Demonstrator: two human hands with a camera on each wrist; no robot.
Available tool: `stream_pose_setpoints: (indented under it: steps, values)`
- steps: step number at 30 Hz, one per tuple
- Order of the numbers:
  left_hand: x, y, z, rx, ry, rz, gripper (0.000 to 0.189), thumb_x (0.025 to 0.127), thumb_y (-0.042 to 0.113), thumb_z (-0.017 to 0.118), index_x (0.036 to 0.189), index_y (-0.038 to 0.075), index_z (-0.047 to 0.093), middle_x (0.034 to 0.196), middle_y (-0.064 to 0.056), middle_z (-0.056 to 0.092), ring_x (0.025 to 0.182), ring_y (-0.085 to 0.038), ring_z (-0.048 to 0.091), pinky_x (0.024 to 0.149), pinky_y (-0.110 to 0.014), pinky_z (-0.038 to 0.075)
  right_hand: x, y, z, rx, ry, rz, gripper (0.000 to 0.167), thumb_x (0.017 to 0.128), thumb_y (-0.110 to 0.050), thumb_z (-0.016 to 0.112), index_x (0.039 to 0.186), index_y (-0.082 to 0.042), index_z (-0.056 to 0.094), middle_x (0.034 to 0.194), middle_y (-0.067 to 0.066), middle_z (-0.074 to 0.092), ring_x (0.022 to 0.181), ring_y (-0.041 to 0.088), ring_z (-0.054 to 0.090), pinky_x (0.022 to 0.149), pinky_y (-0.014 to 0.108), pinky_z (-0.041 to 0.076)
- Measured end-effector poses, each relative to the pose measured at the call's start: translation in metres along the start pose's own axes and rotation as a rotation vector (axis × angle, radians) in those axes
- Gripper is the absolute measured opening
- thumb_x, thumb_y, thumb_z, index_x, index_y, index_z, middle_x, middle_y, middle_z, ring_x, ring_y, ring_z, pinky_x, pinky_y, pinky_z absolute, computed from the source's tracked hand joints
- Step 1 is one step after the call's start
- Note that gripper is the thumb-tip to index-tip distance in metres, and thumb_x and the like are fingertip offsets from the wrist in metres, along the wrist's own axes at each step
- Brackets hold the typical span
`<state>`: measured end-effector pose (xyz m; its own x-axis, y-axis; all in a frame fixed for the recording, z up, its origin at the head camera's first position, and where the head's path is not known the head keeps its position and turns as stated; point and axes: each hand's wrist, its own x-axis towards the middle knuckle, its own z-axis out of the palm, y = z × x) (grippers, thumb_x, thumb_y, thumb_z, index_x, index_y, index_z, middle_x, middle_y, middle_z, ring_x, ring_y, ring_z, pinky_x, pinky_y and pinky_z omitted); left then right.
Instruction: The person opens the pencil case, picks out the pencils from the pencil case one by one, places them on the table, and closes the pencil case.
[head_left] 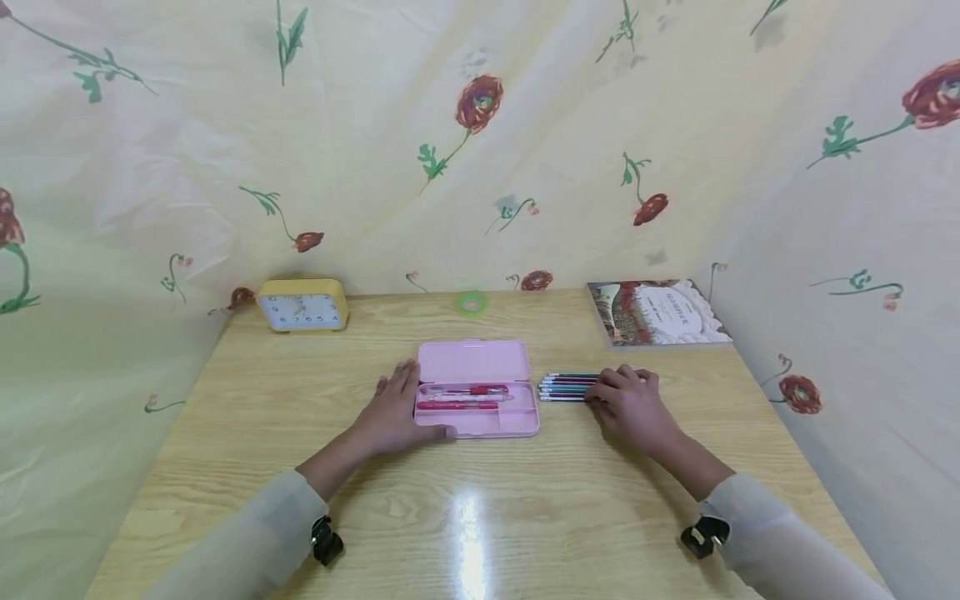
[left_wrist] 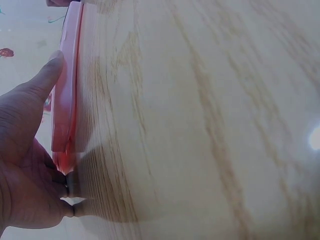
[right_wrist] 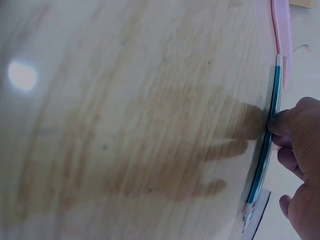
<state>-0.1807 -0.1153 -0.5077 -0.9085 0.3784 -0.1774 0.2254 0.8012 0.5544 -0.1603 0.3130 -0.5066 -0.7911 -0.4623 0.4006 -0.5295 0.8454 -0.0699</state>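
Note:
An open pink pencil case (head_left: 517,422) lies on the table with its lid folded back. Several red and clear pens (head_left: 457,406) lie in it, while its front compartment shows bare pink. My left hand (head_left: 393,417) rests against the case's left end, fingers extended and thumb along the front wall; the left wrist view shows that thumb (left_wrist: 50,72) touching the wall. Right of the case, several dark and teal pencils (head_left: 562,387) lie side by side, white ends toward the case. My right hand (head_left: 626,404) holds them across their right part, thumb on the nearest teal pencil (right_wrist: 262,155).
A yellow clock (head_left: 302,304) stands at the back left. Near the back edge lies a green tape roll (head_left: 472,303). A book (head_left: 660,312) with a patterned cover is at the back right. Flowered cloth (head_left: 360,150) hangs around the wooden table (head_left: 405,517).

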Motion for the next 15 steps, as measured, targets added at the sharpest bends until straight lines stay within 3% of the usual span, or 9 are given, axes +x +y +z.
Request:
stream_pose_setpoints:
  steps: [9, 15]
  values:
    - [0.001, 0.0, -0.001, 0.001, 0.003, -0.004, 0.145, 0.082, 0.08, 0.082, 0.177, 0.0, 0.005, 0.186, -0.022, 0.007, 0.175, -0.04, 0.004, 0.142, -0.061, 0.002, 0.017, -0.006, -0.007, 0.071, -0.051, 0.062, 0.013, 0.094, -0.009, 0.086, 0.106, -0.013, 0.083, 0.102, 0.006, 0.073, 0.096, 0.03, 0.061, 0.097, 0.078, 0.048]
    - [0.001, 0.0, 0.0, 0.008, -0.001, 0.001, 0.146, 0.082, 0.08, 0.082, 0.177, 0.0, 0.006, 0.186, -0.023, 0.008, 0.175, -0.04, 0.004, 0.142, -0.061, 0.003, 0.036, -0.012, -0.005, 0.104, -0.098, 0.055, 0.015, 0.099, -0.014, 0.082, 0.114, -0.011, 0.082, 0.11, 0.008, 0.075, 0.103, 0.032, 0.065, 0.094, 0.069, 0.049]
